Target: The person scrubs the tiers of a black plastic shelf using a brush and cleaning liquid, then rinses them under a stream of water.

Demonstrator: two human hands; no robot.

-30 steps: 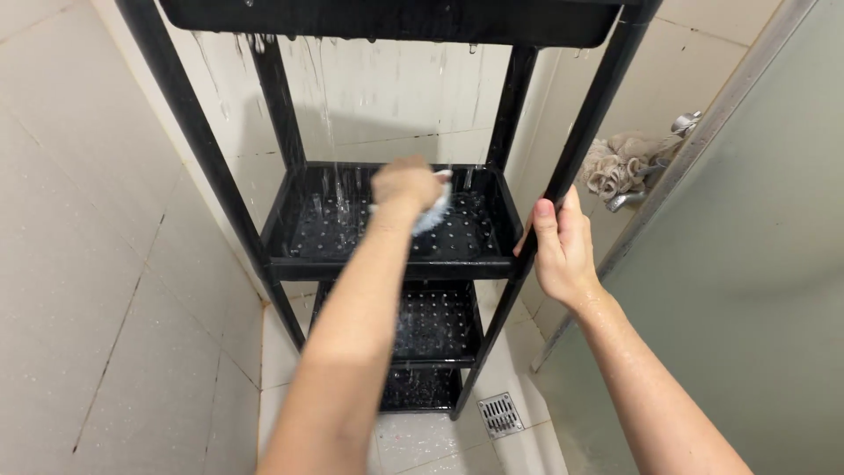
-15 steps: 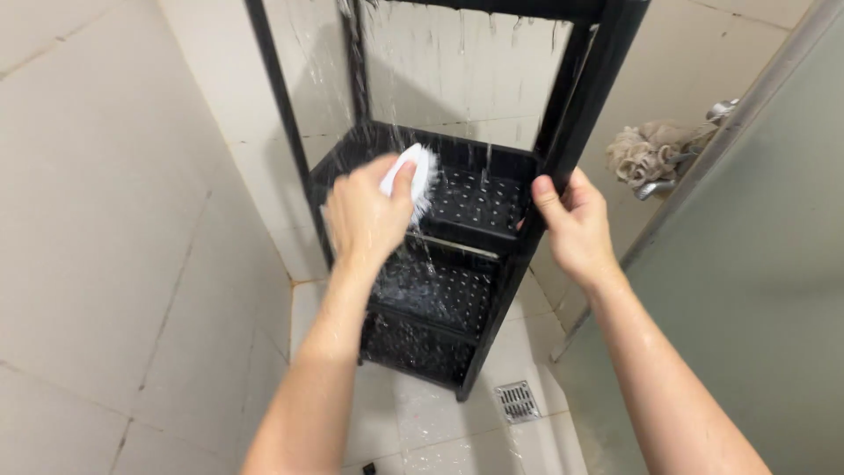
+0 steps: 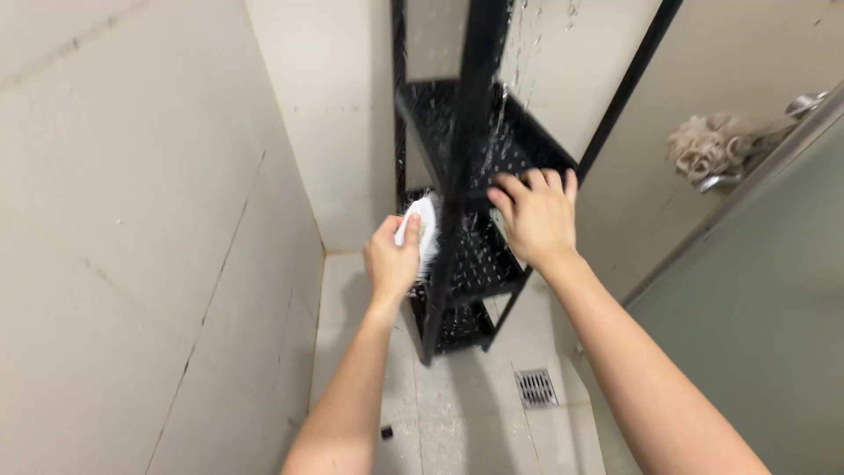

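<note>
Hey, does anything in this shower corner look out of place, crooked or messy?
The black rack stands wet on the shower floor, water running down it, while the left hand holds a white brush at its post and the right hand steadies a shelf. A small dark bit lies on the floor. A rag hangs bunched over a fitting.

Bright even light, soft shadows, slight blur
</note>
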